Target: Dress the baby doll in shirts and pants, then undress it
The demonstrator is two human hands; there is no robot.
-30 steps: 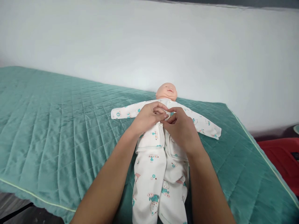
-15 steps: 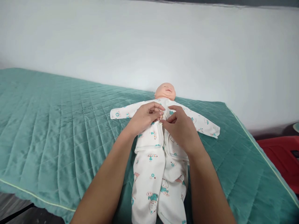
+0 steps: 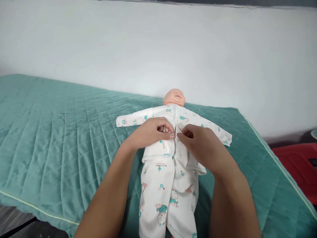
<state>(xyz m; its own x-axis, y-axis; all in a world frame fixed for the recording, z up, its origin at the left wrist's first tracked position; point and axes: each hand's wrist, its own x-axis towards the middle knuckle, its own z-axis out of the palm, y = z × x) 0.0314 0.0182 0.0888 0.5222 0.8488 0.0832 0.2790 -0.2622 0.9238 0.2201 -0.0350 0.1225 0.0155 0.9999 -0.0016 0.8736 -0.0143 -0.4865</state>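
Note:
A baby doll (image 3: 174,97) lies on its back, head toward the wall, dressed in a white printed jacket (image 3: 160,114) and matching trousers (image 3: 158,185). Its sleeves spread out to both sides. My left hand (image 3: 156,130) pinches the jacket's front edge on the left of the middle opening. Across the gap, my right hand (image 3: 195,137) has thumb and finger closed on the opposite front edge. The two edges lie close together at the chest and part lower down, where the right flap is turned aside. Any fastener under my fingertips is too small to make out.
A green quilted cover (image 3: 74,138) with a pale piped edge lies under the doll. Behind it rises a white wall (image 3: 148,43). A red object (image 3: 297,165) stands beyond the right edge, and dark floor (image 3: 15,221) shows at lower left.
Both hands have moved down the jacket front, from the upper chest to the lower chest. My right hand has also shifted right, and the upper front edges now show meeting.

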